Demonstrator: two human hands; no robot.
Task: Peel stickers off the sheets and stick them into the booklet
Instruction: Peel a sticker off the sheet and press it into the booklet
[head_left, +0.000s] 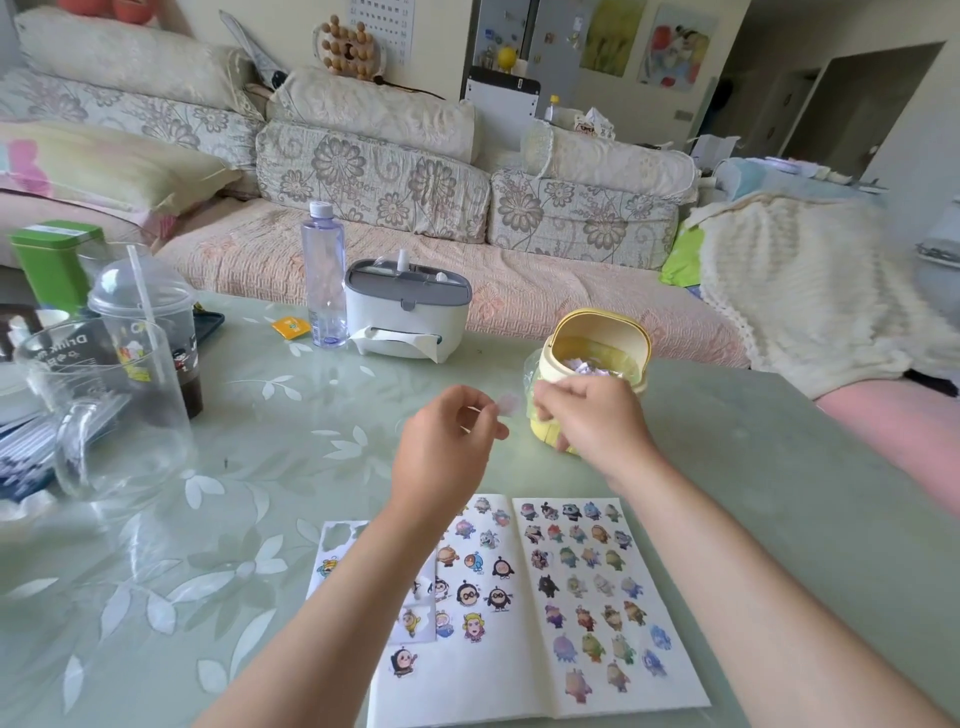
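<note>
- The booklet (467, 693) lies open at lower centre. Its right page is nearly full of stickers and its left page is filled except at the bottom, so I judge the task well along.
- The sticker sheet (332, 558), lower left and partly under the forearm, shows peeled gaps and a few stickers left.
- The yellow bin (597, 332), centre right, holds scraps.
- The left hand (447, 452), at centre, pinches a blurred pale piece (508, 404).
- The right hand (592, 426) curls beside it; I cannot tell whether it grips anything.
- A green leaf-patterned table (260, 519) fills the foreground, with a floral sofa (374, 176) behind.
</note>
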